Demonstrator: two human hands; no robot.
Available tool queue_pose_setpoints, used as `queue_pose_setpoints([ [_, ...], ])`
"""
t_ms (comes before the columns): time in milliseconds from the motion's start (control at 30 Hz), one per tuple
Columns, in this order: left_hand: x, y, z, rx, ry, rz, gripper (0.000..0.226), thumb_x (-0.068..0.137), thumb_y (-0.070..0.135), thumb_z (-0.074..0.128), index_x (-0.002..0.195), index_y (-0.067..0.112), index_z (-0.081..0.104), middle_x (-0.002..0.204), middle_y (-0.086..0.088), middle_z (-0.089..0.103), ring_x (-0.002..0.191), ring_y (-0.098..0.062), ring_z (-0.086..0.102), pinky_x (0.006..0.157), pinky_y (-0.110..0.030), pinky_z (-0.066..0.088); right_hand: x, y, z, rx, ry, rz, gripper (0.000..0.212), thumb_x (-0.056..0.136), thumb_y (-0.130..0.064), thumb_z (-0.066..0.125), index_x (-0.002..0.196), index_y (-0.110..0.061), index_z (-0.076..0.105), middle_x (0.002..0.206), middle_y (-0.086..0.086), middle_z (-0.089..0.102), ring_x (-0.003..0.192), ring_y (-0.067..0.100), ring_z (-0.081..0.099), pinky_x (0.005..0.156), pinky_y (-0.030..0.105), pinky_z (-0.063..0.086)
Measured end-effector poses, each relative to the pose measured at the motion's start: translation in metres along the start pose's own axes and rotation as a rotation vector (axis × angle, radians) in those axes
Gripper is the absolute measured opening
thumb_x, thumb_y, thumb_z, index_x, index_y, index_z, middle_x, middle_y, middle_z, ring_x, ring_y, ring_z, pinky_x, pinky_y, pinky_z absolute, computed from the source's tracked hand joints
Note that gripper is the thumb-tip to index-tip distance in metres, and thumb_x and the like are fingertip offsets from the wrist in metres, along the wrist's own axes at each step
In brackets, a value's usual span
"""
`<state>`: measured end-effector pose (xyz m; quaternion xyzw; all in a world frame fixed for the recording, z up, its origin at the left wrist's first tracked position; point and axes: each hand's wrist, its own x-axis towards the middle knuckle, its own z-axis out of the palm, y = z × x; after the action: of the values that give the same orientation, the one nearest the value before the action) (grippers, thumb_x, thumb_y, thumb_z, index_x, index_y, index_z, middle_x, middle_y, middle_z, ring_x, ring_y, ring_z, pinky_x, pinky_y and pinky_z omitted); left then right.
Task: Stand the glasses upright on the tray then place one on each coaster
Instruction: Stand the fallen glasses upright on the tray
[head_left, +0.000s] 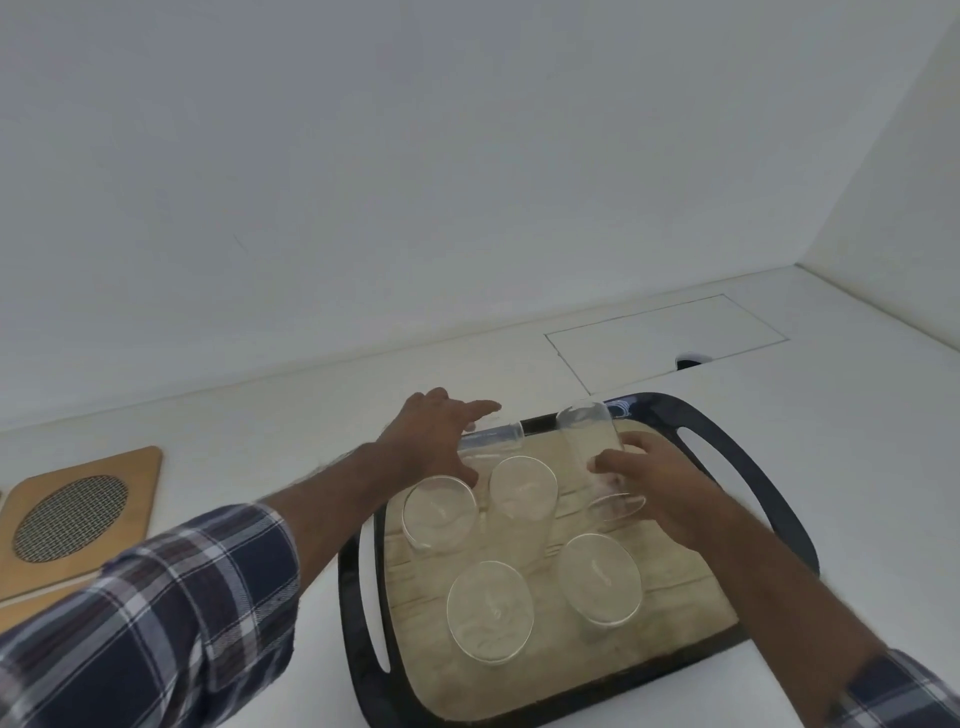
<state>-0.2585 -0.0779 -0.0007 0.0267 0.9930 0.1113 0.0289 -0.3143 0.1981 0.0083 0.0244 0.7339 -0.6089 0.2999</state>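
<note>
On the dark tray (769, 467), four glasses stand upright. The left hand (431, 441) rests on a lying glass (493, 439), fingers spread over it. The right hand (660, 488) grips a tilted glass (597, 447); wooden coasters (78, 509) lie well apart on the desk (260, 447).

Plain white wall (415, 182) beyond the fingers, meeting a second wall (909, 171) at right. White bench (260, 431) below, evenly lit. Rectangular inset panel (670, 332) past the fingers, with a small dark notch (688, 361) at its near edge.
</note>
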Motion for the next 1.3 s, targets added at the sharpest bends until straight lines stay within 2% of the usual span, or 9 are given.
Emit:
queue_pose_setpoints([
  [67, -0.006, -0.003, -0.002, -0.041, 0.044, 0.006, 0.100, 0.067, 0.050, 0.078, 0.152, 0.040, 0.027, 0.126, 0.008, 0.066, 0.107, -0.019, 0.047, 0.094, -0.035, 0.031, -0.004, 0.001, -0.005, 0.119, -0.073, -0.043, 0.056, 0.076, -0.005, 0.074, 0.128, -0.011, 0.054, 0.110, 0.020, 0.065, 0.089, 0.031, 0.065, 0.082, 0.058, 0.056],
  [167, -0.017, -0.004, -0.008, -0.188, 0.129, -0.031, 0.105, 0.064, 0.050, 0.075, 0.151, 0.047, 0.016, 0.121, 0.013, 0.063, 0.101, -0.015, 0.049, 0.097, -0.036, 0.041, -0.009, 0.006, -0.009, 0.347, -0.228, -0.110, 0.046, 0.079, -0.003, 0.067, 0.124, -0.012, 0.057, 0.097, 0.014, 0.063, 0.092, 0.036, 0.066, 0.082, 0.053, 0.057],
  [300, -0.033, 0.000, -0.018, -0.388, 0.222, -0.083, 0.113, 0.055, 0.049, 0.078, 0.144, 0.058, 0.010, 0.110, 0.024, 0.054, 0.087, -0.010, 0.062, 0.074, -0.028, 0.052, -0.008, 0.015, -0.012, 0.637, -0.328, -0.125, 0.048, 0.086, -0.007, 0.057, 0.133, -0.017, 0.053, 0.108, 0.020, 0.056, 0.105, 0.037, 0.062, 0.093, 0.052, 0.052],
  [567, -0.048, -0.004, -0.015, -0.660, 0.385, -0.094, 0.084, 0.059, 0.031, 0.092, 0.123, 0.051, 0.042, 0.114, 0.013, 0.056, 0.086, -0.012, 0.065, 0.075, -0.014, 0.050, -0.011, 0.010, -0.007, 0.308, -0.065, -0.299, 0.064, 0.059, -0.004, 0.082, 0.116, -0.019, 0.060, 0.107, 0.011, 0.060, 0.098, 0.026, 0.061, 0.085, 0.046, 0.051],
  [667, -0.053, -0.005, -0.011, -0.716, 0.376, -0.109, 0.079, 0.056, 0.027, 0.096, 0.112, 0.050, 0.045, 0.115, 0.013, 0.059, 0.089, -0.002, 0.063, 0.074, -0.010, 0.047, -0.013, 0.009, -0.005, 0.177, 0.030, -0.381, 0.079, 0.054, -0.004, 0.081, 0.126, -0.010, 0.049, 0.108, 0.013, 0.061, 0.097, 0.025, 0.061, 0.077, 0.038, 0.048],
  [800, -0.056, -0.005, -0.007, -0.732, 0.381, -0.143, 0.074, 0.056, 0.028, 0.097, 0.103, 0.047, 0.044, 0.112, 0.019, 0.061, 0.087, -0.002, 0.062, 0.071, -0.012, 0.048, -0.012, 0.011, 0.000, 0.041, 0.151, -0.458, 0.079, 0.055, 0.003, 0.086, 0.122, -0.017, 0.049, 0.114, 0.010, 0.062, 0.108, 0.021, 0.064, 0.086, 0.041, 0.053],
  [967, -0.055, -0.006, -0.003, -0.763, 0.355, -0.161, 0.071, 0.053, 0.030, 0.098, 0.102, 0.040, 0.047, 0.113, 0.013, 0.065, 0.103, -0.025, 0.065, 0.086, -0.043, 0.056, -0.005, 0.015, 0.005, -0.041, 0.184, -0.496, 0.081, 0.056, 0.006, 0.086, 0.119, -0.030, 0.050, 0.116, -0.003, 0.062, 0.107, 0.009, 0.063, 0.093, 0.033, 0.051],
  [1133, -0.053, -0.002, 0.001, -0.802, 0.347, -0.150, 0.069, 0.052, 0.039, 0.096, 0.100, 0.046, 0.047, 0.116, 0.018, 0.064, 0.104, -0.005, 0.066, 0.084, -0.028, 0.056, 0.001, 0.019, 0.008, -0.111, 0.182, -0.505, 0.085, 0.054, 0.003, 0.087, 0.110, -0.047, 0.047, 0.117, -0.012, 0.061, 0.107, 0.004, 0.063, 0.089, 0.025, 0.048],
  [1300, -0.049, -0.001, 0.000, -0.831, 0.309, -0.142, 0.068, 0.053, 0.037, 0.097, 0.100, 0.046, 0.048, 0.122, 0.016, 0.063, 0.112, -0.008, 0.064, 0.084, -0.022, 0.053, 0.005, 0.021, 0.012, -0.192, 0.162, -0.502, 0.085, 0.053, -0.003, 0.086, 0.103, -0.060, 0.047, 0.112, -0.018, 0.062, 0.106, 0.002, 0.062, 0.085, 0.018, 0.046],
])
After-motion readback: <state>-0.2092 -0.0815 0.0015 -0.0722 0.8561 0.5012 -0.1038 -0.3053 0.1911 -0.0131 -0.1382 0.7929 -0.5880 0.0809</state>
